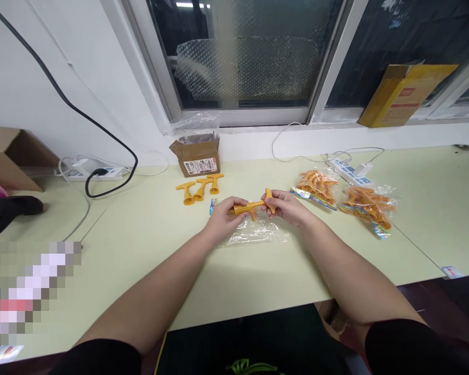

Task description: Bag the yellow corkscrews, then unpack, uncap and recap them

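A yellow T-handled piece [255, 206] lies level between my hands. Closed round its wider left end is my left hand [224, 219], while my right hand [287, 207] grips the T-shaped end. Just below it, another yellow part shows beside my left fingers, partly hidden. Under my hands a clear plastic bag [258, 233] lies on the table, with a colourful label edge by my left hand. Three loose yellow T-handled pieces [199, 189] stand to the left. On the right are two clear bags of similar orange-yellow pieces, one nearer [317, 187] and one farther right [368, 205].
An open cardboard box [200, 156] stands at the back by the wall. Power strips [349, 173] with white cables lie at the back right and back left. A black cable [68, 104] hangs at the left, near a larger box [11, 156]. A yellow carton [406, 99] leans against the window.
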`<state>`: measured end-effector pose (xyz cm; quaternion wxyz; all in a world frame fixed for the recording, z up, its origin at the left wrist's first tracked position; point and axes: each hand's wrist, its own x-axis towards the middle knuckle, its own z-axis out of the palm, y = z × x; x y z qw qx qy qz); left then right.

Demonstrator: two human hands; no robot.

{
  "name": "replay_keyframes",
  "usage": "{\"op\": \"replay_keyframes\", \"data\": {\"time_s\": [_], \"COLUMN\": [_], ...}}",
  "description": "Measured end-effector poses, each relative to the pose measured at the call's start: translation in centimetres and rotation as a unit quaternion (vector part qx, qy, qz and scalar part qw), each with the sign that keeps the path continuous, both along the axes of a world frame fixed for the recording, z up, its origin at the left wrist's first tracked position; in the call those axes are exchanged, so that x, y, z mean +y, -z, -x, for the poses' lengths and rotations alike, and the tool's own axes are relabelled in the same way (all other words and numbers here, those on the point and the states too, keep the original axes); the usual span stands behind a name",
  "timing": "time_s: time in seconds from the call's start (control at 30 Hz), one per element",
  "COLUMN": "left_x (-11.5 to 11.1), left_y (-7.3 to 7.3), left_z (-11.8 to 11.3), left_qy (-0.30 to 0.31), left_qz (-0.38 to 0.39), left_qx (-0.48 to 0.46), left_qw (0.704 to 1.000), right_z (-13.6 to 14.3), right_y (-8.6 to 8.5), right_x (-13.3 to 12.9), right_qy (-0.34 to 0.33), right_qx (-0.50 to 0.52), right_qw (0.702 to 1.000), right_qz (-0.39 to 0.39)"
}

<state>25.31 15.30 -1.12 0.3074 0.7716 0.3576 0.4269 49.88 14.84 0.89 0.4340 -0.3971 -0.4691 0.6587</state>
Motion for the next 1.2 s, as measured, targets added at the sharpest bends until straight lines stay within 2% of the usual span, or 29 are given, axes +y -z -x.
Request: {"op": "replay_keyframes", "data": {"time_s": [0.1, 0.27, 0.4, 0.5, 0.57, 0.63, 0.73, 0.87, 0.97, 1.07, 1.13, 1.2], "left_x": [0.4, 1.0, 1.0, 0.9, 0.9, 0.9, 0.9, 0.6, 0.5, 0.5, 0.6, 0.7], "left_y": [0.9, 1.6, 1.6, 1.6, 1.6, 1.5, 1.5, 1.4, 1.2, 0.9, 0.9, 0.9], "left_z": [0.5, 0.8, 0.7, 0.7, 0.8, 0.8, 0.7, 0.4, 0.4, 0.5, 0.5, 0.5], "left_qy": [0.016, 0.041, 0.021, -0.01, -0.019, -0.016, 0.004, 0.02, 0.007, -0.002, -0.004, -0.012], "left_qz": [-0.049, -0.165, -0.151, -0.11, -0.088, -0.081, -0.093, -0.084, -0.076, -0.09, -0.099, -0.105], "left_qx": [0.027, 0.075, 0.077, 0.033, -0.001, -0.022, -0.021, -0.004, 0.035, 0.128, 0.185, 0.214], "left_qw": [0.998, 0.983, 0.985, 0.993, 0.996, 0.996, 0.995, 0.996, 0.996, 0.988, 0.978, 0.971], "right_z": [0.0, 0.3, -0.1, -1.0, -1.6, -1.9, -1.7, -1.2, -2.2, -4.8, -6.8, -8.5], "right_y": [0.3, 0.5, 0.2, 0.2, 0.4, 0.7, 1.1, 0.9, 0.2, -0.7, -1.3, -1.4], "right_x": [0.1, 0.1, 0.1, 0.3, 0.4, 0.5, 0.6, 0.5, 0.8, 1.3, 1.5, 1.5], "right_qy": [-0.002, 0.014, 0.009, -0.032, -0.044, -0.034, -0.01, 0.006, 0.064, 0.196, 0.263, 0.288], "right_qx": [-0.009, -0.016, -0.024, 0.0, -0.021, -0.08, -0.175, -0.197, -0.136, -0.077, -0.089, -0.145], "right_qw": [1.0, 0.993, 0.991, 0.995, 0.998, 0.995, 0.975, 0.966, 0.98, 0.973, 0.959, 0.946], "right_qz": [0.026, 0.116, 0.135, 0.095, 0.032, -0.044, -0.139, -0.167, -0.131, -0.093, -0.057, -0.025]}}
